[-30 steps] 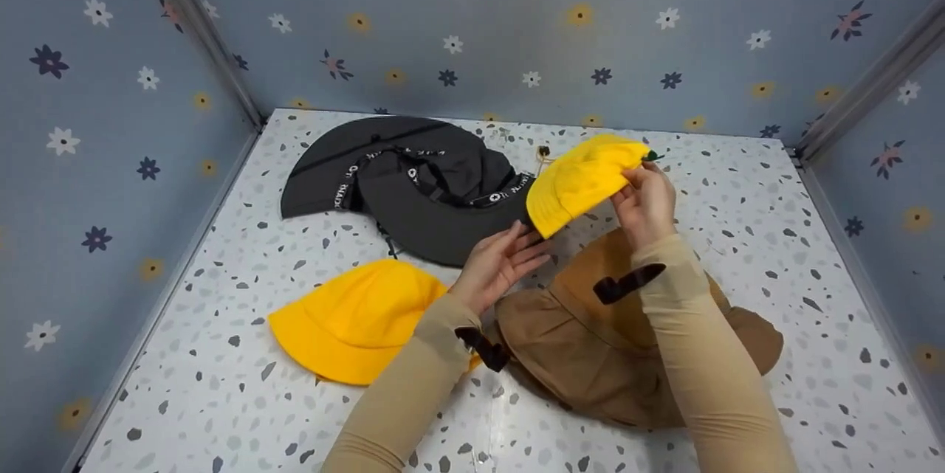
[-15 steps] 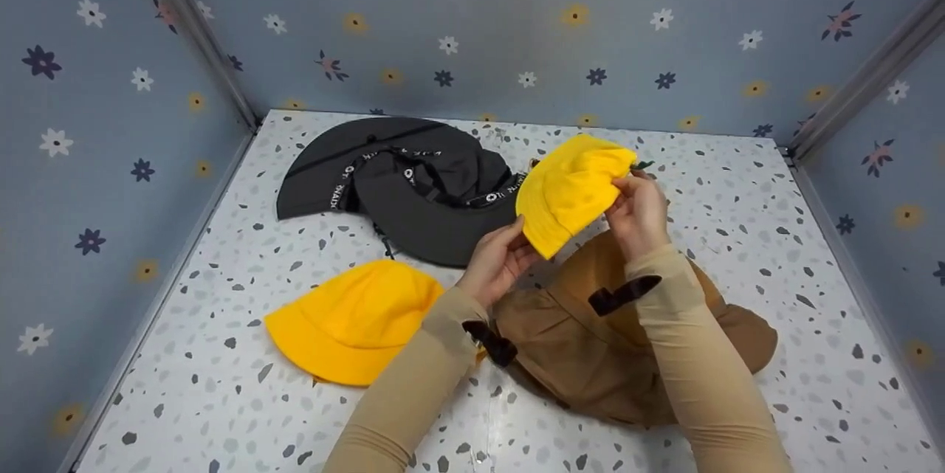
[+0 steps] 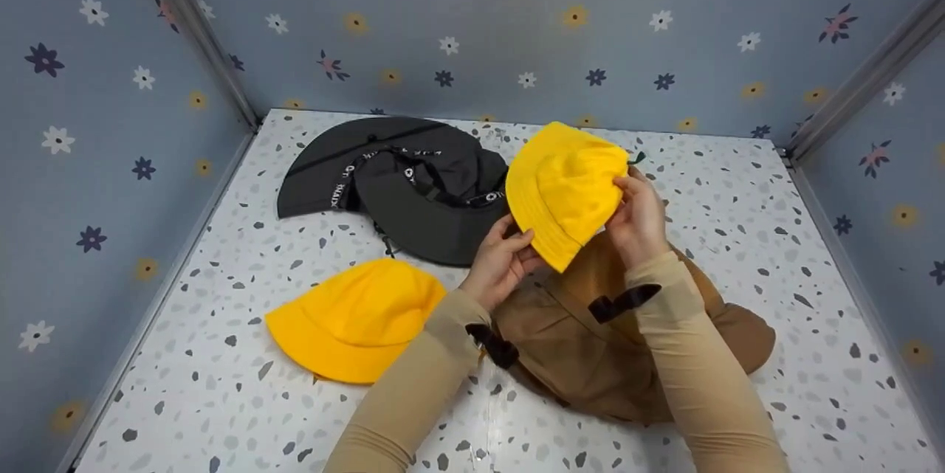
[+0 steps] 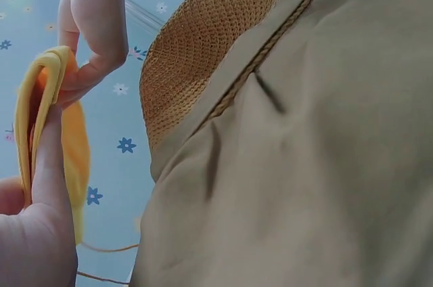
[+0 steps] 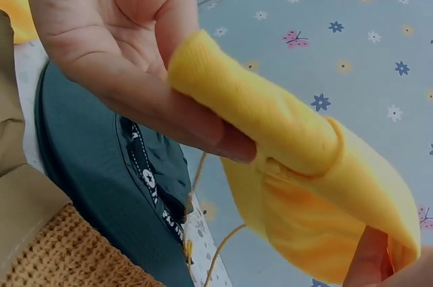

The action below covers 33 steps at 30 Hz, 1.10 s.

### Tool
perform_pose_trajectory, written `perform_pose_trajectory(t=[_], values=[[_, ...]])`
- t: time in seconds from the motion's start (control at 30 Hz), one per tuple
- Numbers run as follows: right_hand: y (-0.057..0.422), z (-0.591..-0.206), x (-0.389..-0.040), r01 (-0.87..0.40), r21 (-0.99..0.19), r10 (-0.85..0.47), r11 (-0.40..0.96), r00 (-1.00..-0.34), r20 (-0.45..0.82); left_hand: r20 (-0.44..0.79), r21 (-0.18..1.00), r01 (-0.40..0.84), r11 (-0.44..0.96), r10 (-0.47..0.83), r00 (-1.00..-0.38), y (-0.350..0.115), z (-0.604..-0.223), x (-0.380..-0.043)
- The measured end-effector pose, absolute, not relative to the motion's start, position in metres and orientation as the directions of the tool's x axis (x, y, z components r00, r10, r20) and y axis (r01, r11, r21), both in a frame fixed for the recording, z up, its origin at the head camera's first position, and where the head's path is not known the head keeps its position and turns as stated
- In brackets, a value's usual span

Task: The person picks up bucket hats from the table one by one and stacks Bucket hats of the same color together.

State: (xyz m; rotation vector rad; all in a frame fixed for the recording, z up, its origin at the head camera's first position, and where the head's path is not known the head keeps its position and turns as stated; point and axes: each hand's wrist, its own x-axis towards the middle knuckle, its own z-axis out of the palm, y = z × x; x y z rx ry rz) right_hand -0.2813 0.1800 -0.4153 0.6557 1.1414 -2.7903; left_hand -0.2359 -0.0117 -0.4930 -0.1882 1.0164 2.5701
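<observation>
A bright yellow bucket hat (image 3: 572,189) is held up, folded flat, above the brown hat, with a small green tip (image 3: 638,157) at its crown. My left hand (image 3: 502,263) pinches the brim's lower edge between thumb and fingers. At the crown end my right hand (image 3: 638,215) grips the cloth. The right wrist view shows the brim of the yellow hat (image 5: 270,111) edge-on, with left fingers (image 5: 196,121) on it. Thin cords (image 5: 220,250) hang below. In the left wrist view the folded yellow cloth (image 4: 44,91) lies between my left thumb and fingers.
A deeper yellow hat (image 3: 362,318) lies beside my left forearm. Behind it rests a black wide-brimmed hat (image 3: 443,229) with white lettering on its band. The brown hat (image 3: 583,355) spreads under my right forearm. Flower-patterned panels (image 3: 472,30) enclose the speckled tabletop (image 3: 199,355) on three sides.
My left hand, fingers loose near the brim at first, now pinches its edge. The held yellow hat has moved slightly left and turned, showing more of its side.
</observation>
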Motion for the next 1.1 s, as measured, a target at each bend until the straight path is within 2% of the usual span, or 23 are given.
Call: perform_pose_trajectory(t=[0.33, 0.57, 0.83, 1.1], values=[[0.165, -0.428, -0.272, 0.174, -0.74, 0.086, -0.649, -0.951, -0.298, -0.243, 0.624, -0.351, -0.698, 0.254, -0.936, -0.005, -0.491, -0.234], [0.154, -0.44, -0.264, 0.207, -0.764, 0.093, -0.611, -0.94, -0.329, -0.253, 0.6, -0.344, -0.722, 0.236, -0.938, -0.003, -0.489, -0.233], [0.147, -0.453, -0.256, 0.228, -0.809, 0.061, -0.543, -0.949, -0.308, -0.245, 0.598, -0.321, -0.735, 0.214, -0.946, -0.001, -0.491, -0.233], [0.142, -0.459, -0.247, 0.21, -0.799, 0.048, -0.563, -0.957, -0.285, -0.236, 0.613, -0.315, -0.724, 0.212, -0.948, -0.001, -0.492, -0.232]])
